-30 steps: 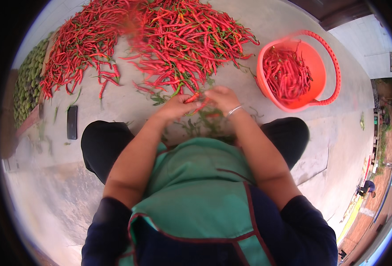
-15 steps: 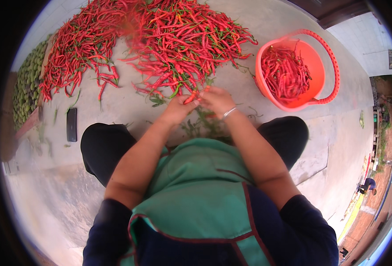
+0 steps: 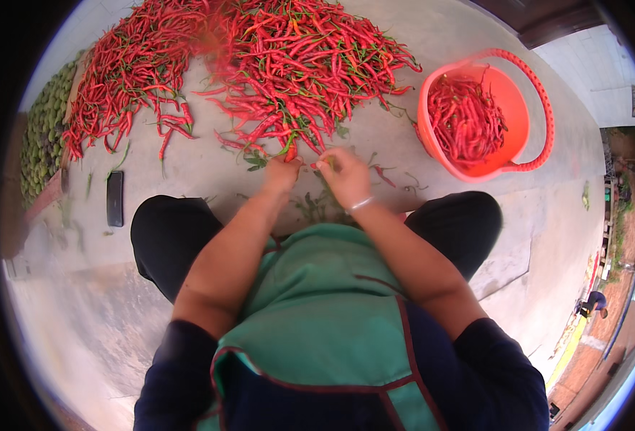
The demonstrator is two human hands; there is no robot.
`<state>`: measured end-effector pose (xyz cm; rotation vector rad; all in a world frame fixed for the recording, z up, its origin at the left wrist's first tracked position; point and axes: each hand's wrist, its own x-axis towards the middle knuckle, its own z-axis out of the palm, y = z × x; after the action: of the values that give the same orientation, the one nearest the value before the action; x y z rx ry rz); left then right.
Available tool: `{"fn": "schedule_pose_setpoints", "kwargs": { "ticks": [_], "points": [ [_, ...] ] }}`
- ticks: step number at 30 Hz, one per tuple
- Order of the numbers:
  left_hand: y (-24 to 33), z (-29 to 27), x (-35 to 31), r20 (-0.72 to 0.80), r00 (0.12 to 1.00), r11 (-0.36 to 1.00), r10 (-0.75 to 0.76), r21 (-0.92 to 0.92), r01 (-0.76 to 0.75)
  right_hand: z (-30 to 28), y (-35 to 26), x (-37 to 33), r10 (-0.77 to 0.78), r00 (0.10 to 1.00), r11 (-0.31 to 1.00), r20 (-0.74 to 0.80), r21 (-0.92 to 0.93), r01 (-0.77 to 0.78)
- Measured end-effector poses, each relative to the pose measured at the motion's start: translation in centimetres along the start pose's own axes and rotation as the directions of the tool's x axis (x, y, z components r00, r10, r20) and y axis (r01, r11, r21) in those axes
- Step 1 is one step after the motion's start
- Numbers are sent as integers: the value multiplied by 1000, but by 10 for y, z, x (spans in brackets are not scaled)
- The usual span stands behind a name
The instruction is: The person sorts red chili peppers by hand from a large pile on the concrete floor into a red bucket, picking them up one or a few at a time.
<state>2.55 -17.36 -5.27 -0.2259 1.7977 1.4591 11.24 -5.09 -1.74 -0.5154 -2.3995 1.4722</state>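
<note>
In front of me, my left hand (image 3: 283, 174) is closed around a red chili pepper (image 3: 291, 153) that sticks out past its fingers toward the pile. Close beside it on the right, my right hand (image 3: 348, 177) has thumb and fingers pinched together. A bit of red shows at its fingertips, too small and blurred to name. Just beyond both hands spreads a large pile of red chili peppers with green stems (image 3: 310, 65). Green stems and leaf scraps (image 3: 314, 207) lie on the floor below my hands.
A red plastic basket (image 3: 516, 129) with a looped handle stands to the right, partly filled with chilies. A second chili pile (image 3: 127, 79) lies far left, near a heap of green produce (image 3: 43, 129). A black phone-like object (image 3: 115, 199) rests by my left knee.
My hands were together over a red chili and are now slightly apart. The left has shifted left, and the right has turned and drawn a little closer to me.
</note>
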Motion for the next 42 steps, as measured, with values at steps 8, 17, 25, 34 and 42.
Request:
{"fn": "schedule_pose_setpoints", "kwargs": {
  "ticks": [8,17,25,34,42],
  "points": [
    [2,8,-11,370,901,970,228,-3,-245,-24,45,27,278,881,884,383,256,-390],
    [-5,8,-13,576,815,984,-59,169,-48,-7,35,20,104,962,953,253,-301,-24],
    [-9,-30,26,8,956,844,293,468,-262,-9,95,29,21,932,666,362,-700,257],
    [-16,-33,46,-220,845,776,488,552,-305,59,55,62,81,910,717,406,-658,229],
    [-19,-30,51,-131,867,781,482,512,-357,41,73,53,-68,862,701,503,-590,400]
  ]
}}
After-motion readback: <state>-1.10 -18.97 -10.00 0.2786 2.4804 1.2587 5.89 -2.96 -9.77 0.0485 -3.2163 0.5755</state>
